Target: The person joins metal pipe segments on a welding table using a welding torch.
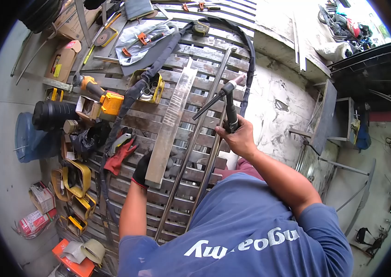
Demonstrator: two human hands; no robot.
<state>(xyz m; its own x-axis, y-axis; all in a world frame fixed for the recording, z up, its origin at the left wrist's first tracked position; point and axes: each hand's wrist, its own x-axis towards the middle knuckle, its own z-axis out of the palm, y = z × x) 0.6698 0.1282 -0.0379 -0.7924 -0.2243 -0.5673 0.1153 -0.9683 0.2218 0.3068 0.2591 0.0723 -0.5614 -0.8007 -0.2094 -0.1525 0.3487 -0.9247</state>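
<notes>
My right hand, bare, is closed round the lower handle of a TIG welding torch. The torch's pink nozzle points up and to the right, and its long black back cap slants down to the left. My left hand, in a dark glove with a red cuff, is at the lower left side of a rectangular metal tube. It appears to grip the tube from beneath, with its fingers mostly hidden. A row of ripple-like marks runs across the tube's upper face. Round metal pipes lie to its right.
Below is a slatted metal bench. On its left are a yellow angle grinder, a red-and-grey glove and a yellow open case. A tape measure and black-sleeved cable lie at the far side.
</notes>
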